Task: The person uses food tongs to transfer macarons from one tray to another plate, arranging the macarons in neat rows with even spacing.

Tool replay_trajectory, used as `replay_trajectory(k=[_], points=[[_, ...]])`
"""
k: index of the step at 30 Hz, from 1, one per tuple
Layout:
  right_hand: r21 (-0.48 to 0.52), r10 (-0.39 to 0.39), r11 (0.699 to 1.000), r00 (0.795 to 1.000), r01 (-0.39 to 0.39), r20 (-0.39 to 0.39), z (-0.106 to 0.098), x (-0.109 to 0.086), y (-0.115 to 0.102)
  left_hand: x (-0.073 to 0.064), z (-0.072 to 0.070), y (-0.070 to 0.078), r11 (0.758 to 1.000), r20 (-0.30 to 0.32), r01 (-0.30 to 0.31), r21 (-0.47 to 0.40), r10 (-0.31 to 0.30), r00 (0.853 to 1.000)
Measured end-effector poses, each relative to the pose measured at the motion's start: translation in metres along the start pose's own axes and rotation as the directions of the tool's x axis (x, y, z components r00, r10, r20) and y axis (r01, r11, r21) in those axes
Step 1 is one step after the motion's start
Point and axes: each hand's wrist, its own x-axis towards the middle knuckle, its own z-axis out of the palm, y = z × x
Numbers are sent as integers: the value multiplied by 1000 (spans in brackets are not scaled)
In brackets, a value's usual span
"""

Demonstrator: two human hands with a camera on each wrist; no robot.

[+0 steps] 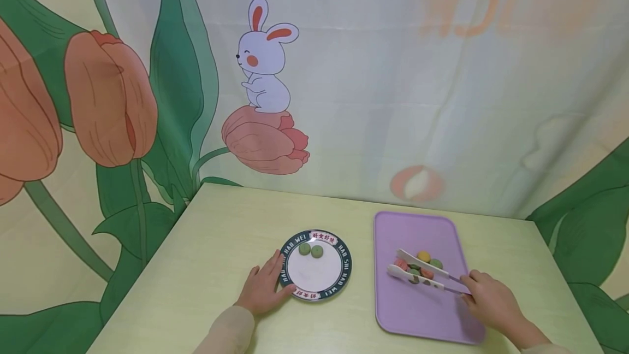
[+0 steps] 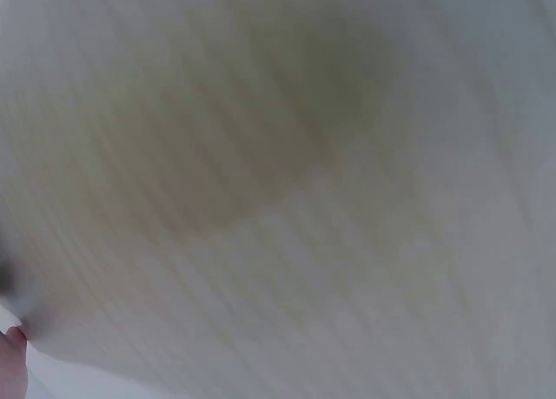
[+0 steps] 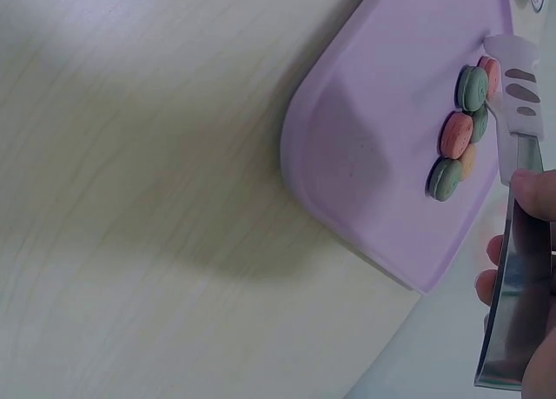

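My left hand point(image 1: 262, 285) rests at the left rim of a round plate point(image 1: 314, 275), its fingers extended and touching the edge. Two green macarons point(image 1: 317, 252) lie towards the back of that plate. With my right hand point(image 1: 493, 299) I grip white-tipped metal tongs point(image 1: 404, 274) over a purple tray point(image 1: 413, 310). Between and beside the tong arms sit several macarons: a yellow one point(image 1: 423, 256), pink ones point(image 3: 456, 135) and green ones point(image 3: 446, 179). The tong tips stand apart; whether they touch a macaron I cannot tell. The left wrist view has mostly blurred tabletop.
The pale wooden table point(image 1: 231, 223) carries the plate on the left and the tray on the right, with a gap between them. Behind it hangs a curtain point(image 1: 358, 97) printed with tulips and a rabbit.
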Motion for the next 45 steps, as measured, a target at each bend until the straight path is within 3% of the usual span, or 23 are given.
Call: replay_trajectory(k=[9,29,45], points=[[-7,7,1000,1000,-7,20,0,0,-1,-1,-2,1,1000,-7,-2,3,2,1000],[-26,-24,999,999,23,-37,1,-2,0,-1,-1,0,1000,-7,-8,-3,8,1000],[-18,-11,1000,1000,10,-17,-3,-3,0,0,1,-1,1000,-10,-13,4,13,1000]])
